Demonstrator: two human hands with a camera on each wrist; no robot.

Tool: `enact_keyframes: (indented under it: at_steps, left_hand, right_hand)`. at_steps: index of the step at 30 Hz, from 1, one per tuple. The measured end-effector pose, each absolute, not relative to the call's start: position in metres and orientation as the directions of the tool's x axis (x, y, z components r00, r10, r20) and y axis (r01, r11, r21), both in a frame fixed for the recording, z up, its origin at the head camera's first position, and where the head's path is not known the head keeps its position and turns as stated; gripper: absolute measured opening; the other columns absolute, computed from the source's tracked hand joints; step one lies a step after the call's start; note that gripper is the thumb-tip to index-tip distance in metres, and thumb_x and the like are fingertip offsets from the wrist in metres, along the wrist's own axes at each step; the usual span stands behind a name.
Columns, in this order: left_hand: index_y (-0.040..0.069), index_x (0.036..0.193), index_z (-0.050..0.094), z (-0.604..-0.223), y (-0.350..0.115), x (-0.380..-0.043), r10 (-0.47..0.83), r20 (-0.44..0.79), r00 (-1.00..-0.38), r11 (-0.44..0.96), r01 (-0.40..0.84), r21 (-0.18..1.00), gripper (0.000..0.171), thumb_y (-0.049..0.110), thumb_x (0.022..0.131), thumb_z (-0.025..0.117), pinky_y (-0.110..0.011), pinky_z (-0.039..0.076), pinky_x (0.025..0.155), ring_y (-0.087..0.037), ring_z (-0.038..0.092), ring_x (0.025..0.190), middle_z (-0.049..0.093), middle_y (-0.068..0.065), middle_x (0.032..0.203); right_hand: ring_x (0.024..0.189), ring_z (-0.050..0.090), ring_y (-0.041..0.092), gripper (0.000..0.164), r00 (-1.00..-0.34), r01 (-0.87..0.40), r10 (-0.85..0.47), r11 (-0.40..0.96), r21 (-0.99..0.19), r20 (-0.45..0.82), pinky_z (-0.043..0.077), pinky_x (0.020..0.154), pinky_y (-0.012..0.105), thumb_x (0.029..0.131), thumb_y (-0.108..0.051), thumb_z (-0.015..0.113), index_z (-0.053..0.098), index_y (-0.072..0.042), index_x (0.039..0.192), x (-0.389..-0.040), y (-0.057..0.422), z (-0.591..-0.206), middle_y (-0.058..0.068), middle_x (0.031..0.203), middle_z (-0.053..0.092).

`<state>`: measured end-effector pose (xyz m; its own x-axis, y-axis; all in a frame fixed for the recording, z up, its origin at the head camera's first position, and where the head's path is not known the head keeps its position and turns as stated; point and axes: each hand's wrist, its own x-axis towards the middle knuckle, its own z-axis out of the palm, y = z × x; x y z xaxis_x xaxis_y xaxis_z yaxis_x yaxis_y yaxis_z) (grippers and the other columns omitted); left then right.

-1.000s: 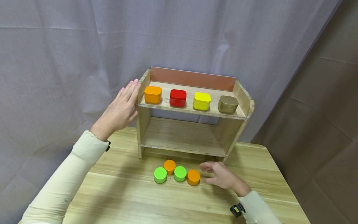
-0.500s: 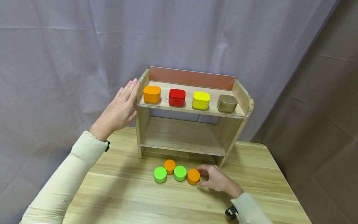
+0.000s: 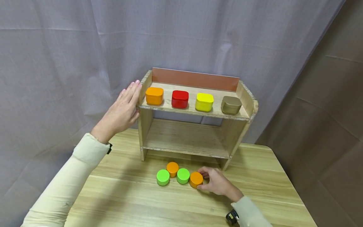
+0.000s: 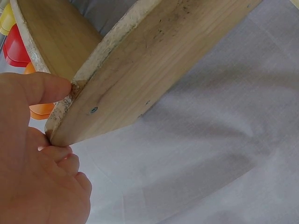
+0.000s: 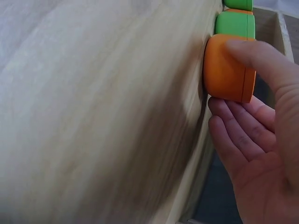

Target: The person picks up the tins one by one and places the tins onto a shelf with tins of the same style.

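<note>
My right hand (image 3: pixel 217 183) pinches the rightmost orange round box (image 3: pixel 195 179) on the table, thumb on its near side and fingertips on its far side. The right wrist view shows the thumb pressed on that box's wall (image 5: pixel 224 70). Left of it stand a green round box (image 3: pixel 183 175), another orange one (image 3: pixel 172 169) and a second green one (image 3: pixel 163 177). Fingers extended, my left hand (image 3: pixel 117 112) rests along the left side of a small wooden shelf (image 3: pixel 187 137); up close, its thumb touches the side panel's edge (image 4: pixel 105 49).
Across the upper board sit an orange (image 3: pixel 154 96), a red (image 3: pixel 180 99), a yellow (image 3: pixel 204 102) and a brownish squarish box (image 3: pixel 231 105). A grey curtain (image 3: pixel 193 34) hangs behind the shelf. The wooden table (image 3: pixel 158 205) ends at an edge on the right.
My right hand has moved left to the rightmost orange round box and closed its thumb and fingers around it. The left hand stays against the shelf.
</note>
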<state>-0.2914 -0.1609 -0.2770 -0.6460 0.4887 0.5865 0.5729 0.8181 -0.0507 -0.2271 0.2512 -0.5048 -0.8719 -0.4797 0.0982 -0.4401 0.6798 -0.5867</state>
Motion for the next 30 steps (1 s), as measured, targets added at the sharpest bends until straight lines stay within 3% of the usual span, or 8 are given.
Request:
enact_keyframes:
  at_steps: [13, 30]
  left_hand:
    - [0.006, 0.156, 0.002, -0.278, -0.161, -0.291, 0.49, 0.588, -0.643, 0.817, 0.574, -0.053, 0.087, 0.014, 0.088, 0.056, -0.052, 0.018, 0.123, -0.031, 0.01, 0.152, 0.001, -0.013, 0.165]
    - [0.007, 0.156, 0.001, -0.277, -0.161, -0.291, 0.487, 0.582, -0.651, 0.818, 0.573, -0.043, 0.087, 0.015, 0.089, 0.055, -0.05, 0.014, 0.124, -0.029, 0.007, 0.153, 0.0, -0.011, 0.165]
  right_hand:
    - [0.091, 0.066, 0.009, 0.047, -0.875, -0.443, -0.468, 0.663, -0.603, 0.129, 0.058, 0.083, 0.024, 0.068, -0.033, 0.086, 0.062, -0.018, 0.106, -0.223, 0.248, -0.497, -0.008, 0.102, 0.067]
    - [0.09, 0.064, 0.004, 0.045, -0.821, -0.538, -0.541, 0.625, -0.565, 0.183, 0.059, 0.083, 0.03, 0.07, -0.035, 0.084, 0.062, -0.021, 0.107, -0.222, 0.229, -0.46, -0.013, 0.101, 0.067]
